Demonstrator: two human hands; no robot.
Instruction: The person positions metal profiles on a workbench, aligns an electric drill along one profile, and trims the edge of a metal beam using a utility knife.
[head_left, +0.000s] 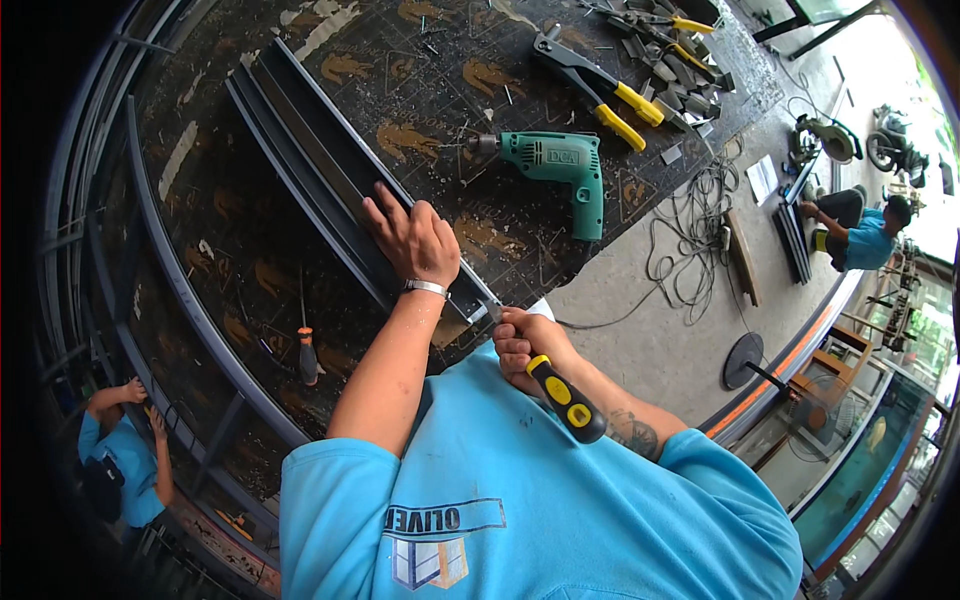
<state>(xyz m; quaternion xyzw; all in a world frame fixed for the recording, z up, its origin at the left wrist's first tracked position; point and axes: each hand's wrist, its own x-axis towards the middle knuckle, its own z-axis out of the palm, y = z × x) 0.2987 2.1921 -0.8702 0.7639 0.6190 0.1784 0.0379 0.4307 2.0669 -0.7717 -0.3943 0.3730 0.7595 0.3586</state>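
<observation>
A long dark grey metal profile (320,165) with channels along it lies diagonally on the workbench, its near end close to my body. My left hand (420,243), with a metal bracelet at the wrist, grips the profile near this end, some fingers reaching into a channel. In my right hand (527,345) is a hand tool with a black-and-yellow handle (566,398), fingers wrapped around it. Its short visible metal part meets the near corner of the profile; the tip's shape cannot be made out. To the right lies a green electric drill (560,165).
A hand riveter (600,90) with yellow grips lies near a pile of metal pieces (690,75). A screwdriver (307,355) lies left of my arm. The workbench (220,250) bears scattered shavings. A tangled cable (690,240) covers floor at right. Two other people work further off.
</observation>
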